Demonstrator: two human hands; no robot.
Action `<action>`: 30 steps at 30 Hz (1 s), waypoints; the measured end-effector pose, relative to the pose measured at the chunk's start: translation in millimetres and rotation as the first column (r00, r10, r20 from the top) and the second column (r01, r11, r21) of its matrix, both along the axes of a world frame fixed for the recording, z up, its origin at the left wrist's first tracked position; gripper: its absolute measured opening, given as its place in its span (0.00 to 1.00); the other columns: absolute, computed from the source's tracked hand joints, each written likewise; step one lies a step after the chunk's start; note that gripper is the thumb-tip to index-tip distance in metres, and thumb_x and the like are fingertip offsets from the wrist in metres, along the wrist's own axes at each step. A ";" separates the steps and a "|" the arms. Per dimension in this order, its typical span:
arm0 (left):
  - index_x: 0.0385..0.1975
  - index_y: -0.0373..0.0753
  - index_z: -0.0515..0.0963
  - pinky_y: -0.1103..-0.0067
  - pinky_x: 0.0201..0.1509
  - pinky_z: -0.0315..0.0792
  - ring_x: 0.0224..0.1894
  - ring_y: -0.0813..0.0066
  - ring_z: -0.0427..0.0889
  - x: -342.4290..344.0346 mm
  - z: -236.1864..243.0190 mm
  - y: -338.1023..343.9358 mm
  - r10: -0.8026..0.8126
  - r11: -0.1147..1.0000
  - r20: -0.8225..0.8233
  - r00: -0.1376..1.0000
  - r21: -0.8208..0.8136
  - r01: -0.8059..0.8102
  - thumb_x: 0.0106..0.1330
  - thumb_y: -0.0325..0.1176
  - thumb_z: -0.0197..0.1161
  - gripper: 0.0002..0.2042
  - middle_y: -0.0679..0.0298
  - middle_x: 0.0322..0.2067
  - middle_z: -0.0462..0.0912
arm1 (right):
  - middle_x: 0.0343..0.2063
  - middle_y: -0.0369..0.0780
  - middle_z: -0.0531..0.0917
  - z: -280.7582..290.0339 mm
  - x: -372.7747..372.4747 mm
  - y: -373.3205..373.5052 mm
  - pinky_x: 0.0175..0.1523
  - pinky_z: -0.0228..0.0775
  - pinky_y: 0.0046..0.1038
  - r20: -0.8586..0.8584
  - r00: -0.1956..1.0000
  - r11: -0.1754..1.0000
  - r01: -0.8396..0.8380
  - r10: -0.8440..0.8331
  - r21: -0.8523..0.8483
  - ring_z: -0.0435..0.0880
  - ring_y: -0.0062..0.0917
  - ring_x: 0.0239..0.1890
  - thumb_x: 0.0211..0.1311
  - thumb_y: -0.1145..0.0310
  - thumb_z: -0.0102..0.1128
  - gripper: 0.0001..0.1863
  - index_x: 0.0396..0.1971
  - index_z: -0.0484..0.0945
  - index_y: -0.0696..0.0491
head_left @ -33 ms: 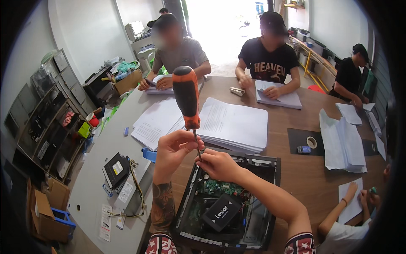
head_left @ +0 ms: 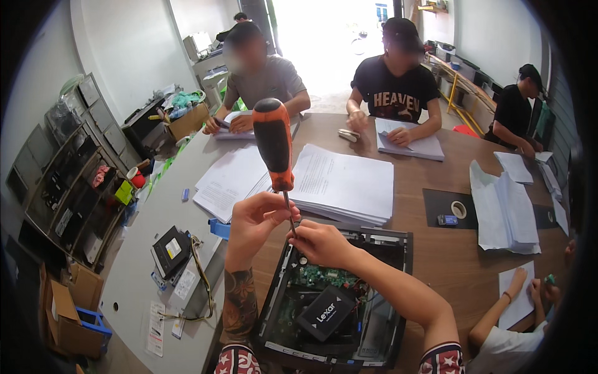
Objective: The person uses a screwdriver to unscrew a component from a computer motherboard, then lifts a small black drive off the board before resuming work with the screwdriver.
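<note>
An orange and black screwdriver (head_left: 273,143) stands nearly upright, handle up, above the far left part of an opened computer case (head_left: 398,299). The fingers of my left hand (head_left: 261,215) are closed round its metal shaft below the handle. My right hand (head_left: 321,240) pinches the shaft lower down, near the tip, which is hidden by the fingers. Inside the case lie a green circuit board (head_left: 317,274) and a black solid-state drive (head_left: 325,313) with white print, resting at a tilt. Wires run beside the drive.
Left of the case lie a black optical drive (head_left: 171,250) and a metal power supply (head_left: 190,287) with cables. Paper stacks (head_left: 342,181) stand beyond the case. A tape roll (head_left: 458,209) sits on the right. Several people handle papers around the table (head_left: 436,268).
Both hands and the screwdriver stay almost where they were. Across the table, the hand of the person in the black shirt has shifted slightly near the stapler.
</note>
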State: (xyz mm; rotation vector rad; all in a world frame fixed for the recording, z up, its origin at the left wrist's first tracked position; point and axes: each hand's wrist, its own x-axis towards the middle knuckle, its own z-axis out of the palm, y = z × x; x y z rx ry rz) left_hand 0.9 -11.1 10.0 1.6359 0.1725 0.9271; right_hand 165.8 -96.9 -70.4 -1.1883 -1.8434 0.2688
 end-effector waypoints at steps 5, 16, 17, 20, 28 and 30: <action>0.40 0.29 0.79 0.76 0.49 0.80 0.40 0.71 0.86 -1.3 -1.0 1.1 0.009 1.000 -0.007 1.000 0.018 -0.009 0.64 0.16 0.62 0.07 0.57 0.36 0.86 | 0.29 0.41 0.78 0.8 -1.3 -0.5 0.32 0.72 0.39 0.003 1.000 1.000 0.005 -0.004 -0.015 0.80 0.40 0.28 0.65 0.66 0.61 0.07 0.34 0.79 0.55; 0.41 0.29 0.79 0.76 0.49 0.80 0.41 0.71 0.86 -3.7 -1.0 1.0 0.012 1.000 0.007 1.000 0.003 -0.012 0.64 0.17 0.62 0.08 0.57 0.36 0.86 | 0.28 0.41 0.76 1.6 -2.9 0.8 0.31 0.71 0.39 0.022 1.000 1.000 0.015 -0.015 0.023 0.79 0.40 0.27 0.65 0.66 0.61 0.08 0.32 0.78 0.55; 0.41 0.29 0.79 0.76 0.49 0.80 0.40 0.71 0.86 -3.2 -1.3 1.2 0.007 1.000 0.004 1.000 0.003 -0.007 0.64 0.17 0.62 0.08 0.57 0.36 0.86 | 0.28 0.41 0.76 0.1 -1.8 1.4 0.31 0.71 0.39 0.023 1.000 1.000 0.010 -0.010 0.021 0.79 0.40 0.27 0.66 0.65 0.61 0.09 0.31 0.78 0.55; 0.41 0.29 0.79 0.76 0.49 0.80 0.40 0.71 0.86 -2.7 0.2 1.2 0.013 1.000 0.002 1.000 0.020 -0.013 0.64 0.17 0.63 0.08 0.58 0.36 0.86 | 0.28 0.41 0.76 -1.0 -0.9 2.3 0.31 0.71 0.39 0.028 1.000 1.000 0.009 -0.010 0.022 0.79 0.40 0.27 0.66 0.65 0.60 0.09 0.31 0.77 0.56; 0.41 0.30 0.79 0.76 0.48 0.80 0.40 0.71 0.86 -3.3 1.2 -0.8 0.023 1.000 -0.002 1.000 0.018 -0.023 0.64 0.17 0.62 0.07 0.57 0.35 0.86 | 0.27 0.41 0.76 -0.5 -1.5 1.2 0.30 0.70 0.39 0.009 1.000 0.999 0.001 -0.002 0.047 0.79 0.40 0.26 0.66 0.65 0.60 0.10 0.31 0.77 0.56; 0.39 0.30 0.78 0.75 0.47 0.81 0.39 0.71 0.86 -1.7 1.7 -2.4 0.047 0.999 0.009 0.999 -0.013 -0.047 0.63 0.16 0.63 0.07 0.57 0.34 0.85 | 0.28 0.41 0.77 0.6 -0.5 0.0 0.30 0.71 0.39 0.029 1.000 1.000 0.011 -0.012 0.021 0.79 0.39 0.26 0.66 0.65 0.60 0.09 0.33 0.78 0.56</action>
